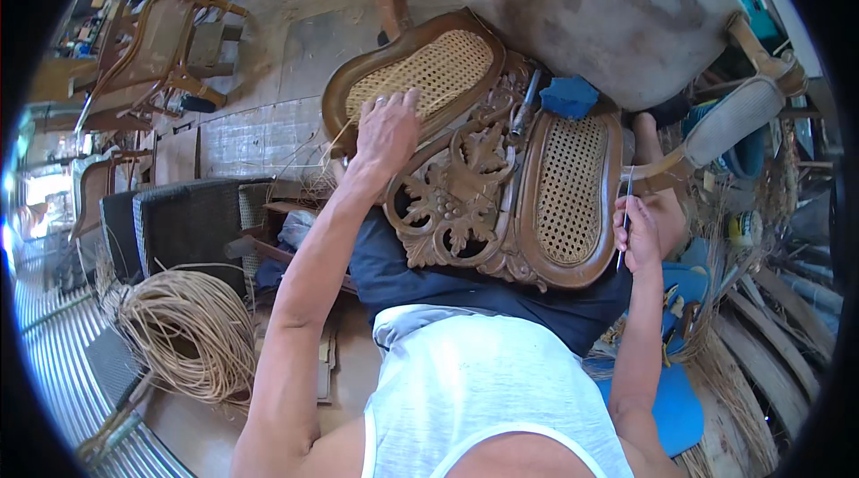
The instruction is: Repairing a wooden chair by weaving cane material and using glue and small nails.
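Across dark trousers (pixel 389 268), near in the scene, we see a carved wooden frame (pixel 455 210) resting on the lap, with no clamp in view; a shift of the knees, we judge, could tip or slide it. At the right, the right grip (pixel 641 232) is closed around a thin tool (pixel 629 183), one slender end showing on each side of the fingers, just beside the frame's right rim. We reckon a careless swing toward the lap could jab the thigh, while a slip across the rim could mark the wood or catch the woven strands of the right cane panel (pixel 570 192). Farther left, the left grip (pixel 389 134) lies palm down over the near edge of the left cane panel (pixel 461 58), fingers loosely bent; we cannot tell whether they pinch a strand. Hard pressing there could strain the weave, and the loose strands (pixel 309 160) trailing off beside that edge could snag on a wrist and pull. On the frame's far side, a metal rod (pixel 523 107) and a rough blue block (pixel 569 98) lie unsecured, and any tilt could send them sliding onto the carving or the floor. Beyond them looms a pale chair seat (pixel 599 13), close enough, in our view, that a jolt could knock wood against it.
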`<state>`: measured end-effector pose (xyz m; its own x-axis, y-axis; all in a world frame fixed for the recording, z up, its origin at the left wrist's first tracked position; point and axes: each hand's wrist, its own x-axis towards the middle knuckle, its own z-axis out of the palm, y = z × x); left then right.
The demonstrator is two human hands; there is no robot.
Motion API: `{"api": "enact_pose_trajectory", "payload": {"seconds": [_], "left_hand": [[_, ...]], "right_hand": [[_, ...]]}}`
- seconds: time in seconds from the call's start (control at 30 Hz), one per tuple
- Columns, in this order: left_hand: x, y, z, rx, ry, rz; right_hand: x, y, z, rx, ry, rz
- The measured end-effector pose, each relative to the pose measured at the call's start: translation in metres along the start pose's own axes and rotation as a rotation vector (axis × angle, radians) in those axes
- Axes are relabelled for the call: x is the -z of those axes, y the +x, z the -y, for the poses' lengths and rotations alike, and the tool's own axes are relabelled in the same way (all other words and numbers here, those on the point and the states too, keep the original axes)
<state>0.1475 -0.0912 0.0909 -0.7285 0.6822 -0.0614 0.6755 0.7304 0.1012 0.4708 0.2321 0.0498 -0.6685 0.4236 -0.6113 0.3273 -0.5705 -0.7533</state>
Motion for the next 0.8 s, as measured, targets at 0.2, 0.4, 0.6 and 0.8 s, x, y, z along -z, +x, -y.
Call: {"api": "enact_pose_trajectory", "payload": {"seconds": [0.2,0.4,0.6,0.8], "left_hand": [[0.07,-0.083,0.036,0.268,-0.632,-0.017],[0.094,-0.189,0.13,0.497,-0.639,-0.282],[0.082,-0.239,0.143,0.739,-0.447,-0.35],[0.027,-0.227,0.106,0.707,-0.68,-0.384]], "right_hand": [[0.009,0.003,-0.005,0.004,-0.027,0.033],[-0.001,0.0,-0.005,0.042,-0.033,0.005],[0.003,0.007,-0.005,0.071,0.059,0.006],[0.019,0.011,-0.005,0.039,0.14,0.043]]}}
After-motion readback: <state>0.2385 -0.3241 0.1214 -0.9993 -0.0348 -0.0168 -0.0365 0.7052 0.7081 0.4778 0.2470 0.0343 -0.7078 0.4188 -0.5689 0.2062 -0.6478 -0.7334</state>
